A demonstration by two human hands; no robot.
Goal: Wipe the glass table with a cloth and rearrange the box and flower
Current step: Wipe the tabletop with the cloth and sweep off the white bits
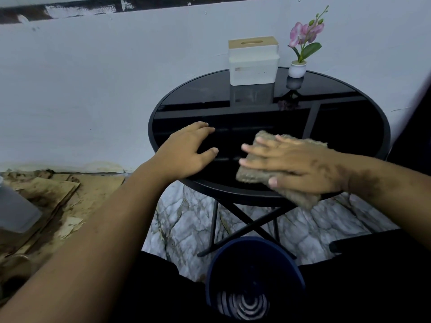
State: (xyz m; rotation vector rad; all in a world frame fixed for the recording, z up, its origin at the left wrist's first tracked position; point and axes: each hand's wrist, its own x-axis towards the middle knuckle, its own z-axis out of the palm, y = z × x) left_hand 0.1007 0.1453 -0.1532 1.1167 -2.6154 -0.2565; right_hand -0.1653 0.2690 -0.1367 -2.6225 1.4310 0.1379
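Observation:
A round black glass table (349,127) stands against a white wall. At its back edge sits a white box with a wooden lid (253,62), and just right of it a pink orchid in a small white pot (299,54). My right hand (296,164) lies flat on a folded grey-brown cloth (251,173), pressing it onto the table's near right part; the cloth hangs a little over the rim. My left hand (189,152) rests with fingers apart on the near left edge of the glass, holding nothing.
A dark blue bucket (254,271) sits on the marble-patterned floor right below the table's front, between my legs. The table's crossed black legs (247,222) show under the rim. Worn cardboard sheets (53,197) and a grey container (16,210) lie at the left.

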